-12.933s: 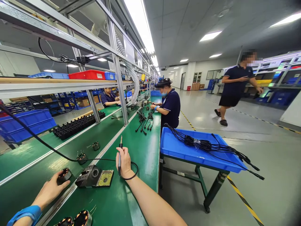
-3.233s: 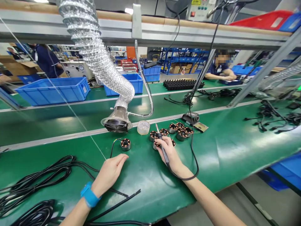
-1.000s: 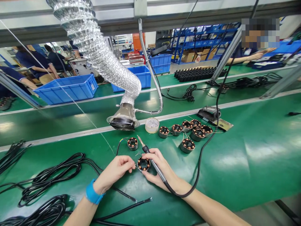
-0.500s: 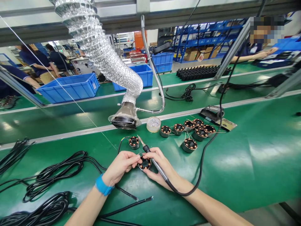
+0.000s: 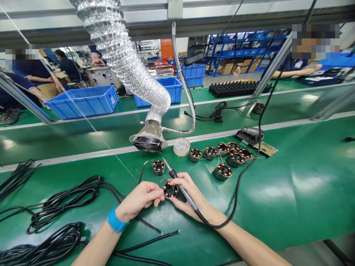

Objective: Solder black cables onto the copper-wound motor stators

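A ring-shaped copper-wound coil (image 5: 170, 191) is between my two hands, above the green table. My right hand (image 5: 191, 197) grips its right side and also holds a soldering iron (image 5: 185, 194), whose tip points up and to the left. The fingertips of my left hand (image 5: 146, 195) are pinched at the coil's left edge; whatever is between them is too small to make out. Just behind stands another coil (image 5: 158, 167) with a black cable attached. Several more coils (image 5: 223, 171) sit to the right, beside a round tin (image 5: 181, 146).
A fume extractor hood (image 5: 149, 138) hangs behind my hands. Bundles of black cable (image 5: 66, 197) lie at the left, and cut cable ends (image 5: 163, 236) in front. An iron stand (image 5: 256, 140) is at the back right. People sit beyond blue bins (image 5: 83, 103).
My left hand has moved slightly left and down, from over the coil's top to its left edge. The coil's face now shows more fully. My right hand has barely moved.
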Demonstrator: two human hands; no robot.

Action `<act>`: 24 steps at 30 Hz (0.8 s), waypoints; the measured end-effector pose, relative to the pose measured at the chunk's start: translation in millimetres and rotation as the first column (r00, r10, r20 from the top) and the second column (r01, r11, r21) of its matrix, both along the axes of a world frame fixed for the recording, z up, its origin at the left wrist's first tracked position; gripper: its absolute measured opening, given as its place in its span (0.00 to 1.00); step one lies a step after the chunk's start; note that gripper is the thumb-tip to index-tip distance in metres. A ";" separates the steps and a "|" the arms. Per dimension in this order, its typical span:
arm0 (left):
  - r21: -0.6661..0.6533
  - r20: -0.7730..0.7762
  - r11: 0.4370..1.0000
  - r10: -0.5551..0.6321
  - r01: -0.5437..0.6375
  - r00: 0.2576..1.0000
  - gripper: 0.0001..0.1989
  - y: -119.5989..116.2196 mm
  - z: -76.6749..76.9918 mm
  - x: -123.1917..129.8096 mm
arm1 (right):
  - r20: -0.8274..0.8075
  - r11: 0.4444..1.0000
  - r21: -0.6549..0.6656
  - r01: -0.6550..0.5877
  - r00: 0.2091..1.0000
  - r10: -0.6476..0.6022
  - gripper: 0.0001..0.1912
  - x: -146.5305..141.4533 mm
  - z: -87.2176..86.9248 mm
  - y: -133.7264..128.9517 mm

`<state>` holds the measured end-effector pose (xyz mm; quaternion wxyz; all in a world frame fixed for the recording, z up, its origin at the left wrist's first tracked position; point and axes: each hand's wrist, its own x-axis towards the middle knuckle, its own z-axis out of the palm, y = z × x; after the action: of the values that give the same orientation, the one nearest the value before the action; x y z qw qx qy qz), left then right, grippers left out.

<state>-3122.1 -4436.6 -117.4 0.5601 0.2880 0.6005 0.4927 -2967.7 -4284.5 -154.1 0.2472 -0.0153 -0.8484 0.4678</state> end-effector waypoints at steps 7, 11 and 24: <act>-0.002 0.080 0.985 0.173 -0.174 0.982 0.21 9.6 -6.6 8.6 | -0.014 1.000 0.009 -0.017 1.000 0.017 0.25 -2.3 2.0 1.8; 0.054 0.072 0.964 0.255 -0.259 0.964 0.16 8.2 -7.9 4.8 | -0.015 1.000 0.008 -0.009 1.000 0.009 0.25 -2.1 1.2 1.2; 0.038 -0.477 0.996 0.090 -0.082 0.874 0.17 -12.7 21.2 -8.0 | -0.004 0.999 0.032 0.012 1.000 -0.012 0.24 -1.8 2.9 3.1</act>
<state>-3130.1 -4449.3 -96.2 0.3698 0.3782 0.7283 0.4356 -2969.5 -4281.4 -151.2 0.2517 -0.0155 -0.8552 0.4529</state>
